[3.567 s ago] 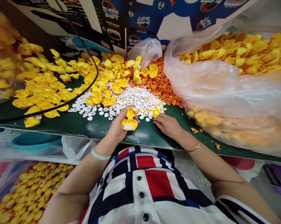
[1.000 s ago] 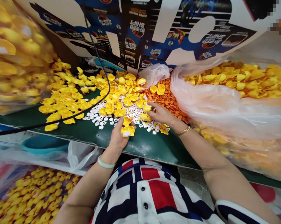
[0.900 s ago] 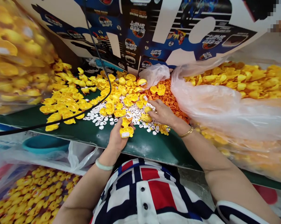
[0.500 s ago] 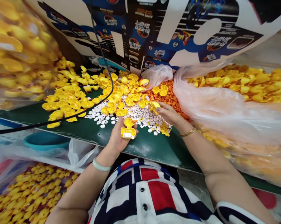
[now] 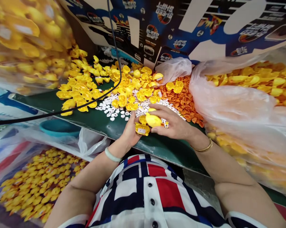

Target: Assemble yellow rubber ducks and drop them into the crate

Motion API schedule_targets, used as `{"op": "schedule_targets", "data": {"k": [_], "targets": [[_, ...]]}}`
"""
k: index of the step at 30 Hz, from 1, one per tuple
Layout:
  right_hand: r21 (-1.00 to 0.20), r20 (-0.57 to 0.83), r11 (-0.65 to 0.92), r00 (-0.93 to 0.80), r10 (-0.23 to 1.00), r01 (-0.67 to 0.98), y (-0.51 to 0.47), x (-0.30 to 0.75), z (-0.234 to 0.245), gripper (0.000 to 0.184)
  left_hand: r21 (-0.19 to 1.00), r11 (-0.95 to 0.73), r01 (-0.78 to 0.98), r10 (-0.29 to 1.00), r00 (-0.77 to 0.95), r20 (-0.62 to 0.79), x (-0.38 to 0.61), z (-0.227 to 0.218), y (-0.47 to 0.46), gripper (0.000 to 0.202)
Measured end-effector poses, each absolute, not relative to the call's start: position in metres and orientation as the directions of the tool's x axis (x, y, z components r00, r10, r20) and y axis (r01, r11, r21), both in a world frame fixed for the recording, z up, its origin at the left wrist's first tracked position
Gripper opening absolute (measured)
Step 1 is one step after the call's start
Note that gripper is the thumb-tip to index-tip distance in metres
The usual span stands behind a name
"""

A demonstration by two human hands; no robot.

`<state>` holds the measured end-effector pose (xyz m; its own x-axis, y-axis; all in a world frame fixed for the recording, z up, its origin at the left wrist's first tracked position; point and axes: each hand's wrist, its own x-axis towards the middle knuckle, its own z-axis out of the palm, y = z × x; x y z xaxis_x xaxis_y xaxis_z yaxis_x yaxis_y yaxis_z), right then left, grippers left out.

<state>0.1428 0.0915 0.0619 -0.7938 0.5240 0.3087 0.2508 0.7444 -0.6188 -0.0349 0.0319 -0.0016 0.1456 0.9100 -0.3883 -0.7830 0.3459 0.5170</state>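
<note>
My left hand (image 5: 131, 131) grips a yellow duck half-shell (image 5: 142, 129) with a white insert, hollow side up, over the front edge of the green table (image 5: 97, 118). My right hand (image 5: 173, 125) is closed on a second yellow duck half (image 5: 153, 120) and holds it against the first. Just beyond both hands lie small white parts (image 5: 114, 109) and loose yellow duck halves (image 5: 133, 90), with a heap of orange beak pieces (image 5: 183, 99) to the right.
A clear bag of yellow shells (image 5: 247, 95) fills the right side. Another bag of yellow pieces (image 5: 26, 41) hangs at the upper left. A black cable (image 5: 86, 103) crosses the table. A printed cardboard wall (image 5: 181, 28) stands behind. Finished yellow ducks (image 5: 38, 183) lie in a bag below left, near a teal bowl (image 5: 58, 126).
My right hand picked a yellow duck half from the pile and brought it back to the half in my left hand. The camera has tilted and shifted left.
</note>
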Motion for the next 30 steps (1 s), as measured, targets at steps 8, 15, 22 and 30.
{"op": "schedule_targets", "data": {"k": [8, 15, 22, 30], "targets": [[-0.29, 0.238, 0.929, -0.923, 0.302, 0.229, 0.079, 0.117, 0.058, 0.042, 0.512, 0.298, -0.806, 0.919, 0.098, -0.381, -0.03, -0.007, 0.031, 0.064], [-0.342, 0.145, 0.907, -0.94, 0.309, 0.245, 0.081, 0.114, 0.058, 0.034, 0.535, 0.266, -0.802, 0.909, 0.023, -0.417, -0.025, -0.006, 0.03, 0.061], [-0.298, 0.142, 0.923, -0.945, 0.293, 0.242, 0.076, 0.116, 0.058, 0.038, 0.523, 0.32, -0.79, 0.909, 0.099, -0.406, -0.029, -0.003, 0.027, 0.059], [-0.256, 0.189, 0.916, -0.914, 0.359, 0.308, 0.059, 0.115, 0.038, 0.062, 0.48, 0.363, -0.799, 0.895, 0.156, -0.417, -0.029, 0.001, 0.022, 0.062]]}}
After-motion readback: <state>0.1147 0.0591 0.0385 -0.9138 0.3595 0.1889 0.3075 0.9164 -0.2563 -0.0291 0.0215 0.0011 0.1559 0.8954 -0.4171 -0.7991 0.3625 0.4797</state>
